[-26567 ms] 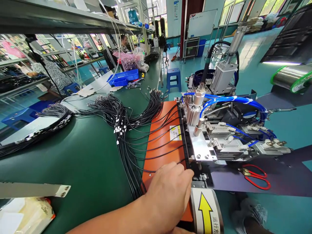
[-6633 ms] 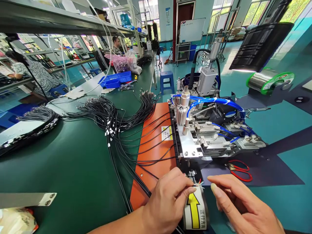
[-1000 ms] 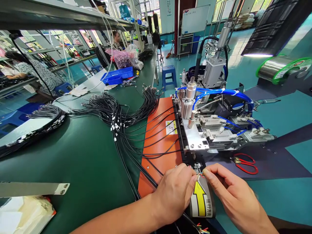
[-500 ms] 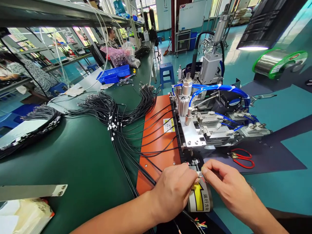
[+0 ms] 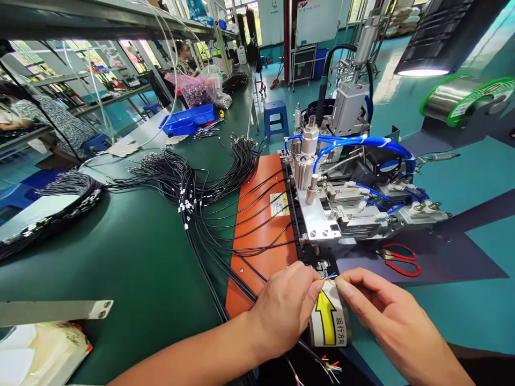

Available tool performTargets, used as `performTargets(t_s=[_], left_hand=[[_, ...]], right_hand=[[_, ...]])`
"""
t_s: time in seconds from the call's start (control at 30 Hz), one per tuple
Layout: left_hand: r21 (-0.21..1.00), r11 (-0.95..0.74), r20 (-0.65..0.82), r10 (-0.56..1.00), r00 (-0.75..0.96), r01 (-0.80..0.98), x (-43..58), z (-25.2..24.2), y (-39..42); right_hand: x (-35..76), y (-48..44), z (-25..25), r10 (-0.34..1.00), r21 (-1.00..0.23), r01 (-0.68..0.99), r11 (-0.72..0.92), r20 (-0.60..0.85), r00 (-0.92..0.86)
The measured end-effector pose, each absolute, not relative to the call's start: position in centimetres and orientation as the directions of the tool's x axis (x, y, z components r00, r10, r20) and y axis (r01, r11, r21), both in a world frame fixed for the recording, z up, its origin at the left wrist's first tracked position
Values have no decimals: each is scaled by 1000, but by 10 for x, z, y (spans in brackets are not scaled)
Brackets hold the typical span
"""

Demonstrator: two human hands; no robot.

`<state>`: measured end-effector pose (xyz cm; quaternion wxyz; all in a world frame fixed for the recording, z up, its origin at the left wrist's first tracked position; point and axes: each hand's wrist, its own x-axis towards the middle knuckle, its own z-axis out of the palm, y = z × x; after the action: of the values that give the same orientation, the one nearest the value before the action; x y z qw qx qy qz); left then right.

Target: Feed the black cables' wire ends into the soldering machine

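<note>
In the head view my left hand (image 5: 284, 313) is closed in a pinch around the end of a black cable. Thin coloured wires (image 5: 330, 277), blue and red among them, fan out from its fingertips. My right hand (image 5: 388, 313) pinches at the tips of these wires with thumb and forefinger; which strand it grips is hard to see. Both hands are over a white label with a yellow arrow (image 5: 328, 321), at the near end of a machine (image 5: 322, 214) with metal cylinders and blue tubes. Below my left hand, other stripped cable ends (image 5: 332, 366) hang with coloured wires showing.
Black cables (image 5: 189, 198) lie bundled on the green table (image 5: 132, 268), several running across an orange plate (image 5: 261, 214) to the machine. Red-handled cutters (image 5: 402, 259) lie at right, below a solder wire spool (image 5: 458, 102). Blue bins (image 5: 189, 120) stand farther back. Two people sit at left.
The coloured wires now spread out more visibly between my fingertips. Both hands have shifted only slightly, and the view has moved a little.
</note>
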<state>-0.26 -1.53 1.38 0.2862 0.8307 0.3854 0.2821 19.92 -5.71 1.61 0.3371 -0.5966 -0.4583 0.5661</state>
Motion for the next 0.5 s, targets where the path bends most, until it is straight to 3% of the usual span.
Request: performTargets(t_s=[0.3, 0.5], left_hand=[[681, -531, 238, 811, 534, 504, -2, 14, -16], [687, -537, 252, 808, 532, 489, -2, 13, -16]], right_hand=[[195, -56, 15, 943, -895, 303, -327, -332, 36], [193, -58, 9, 942, -918, 230, -324, -334, -6]])
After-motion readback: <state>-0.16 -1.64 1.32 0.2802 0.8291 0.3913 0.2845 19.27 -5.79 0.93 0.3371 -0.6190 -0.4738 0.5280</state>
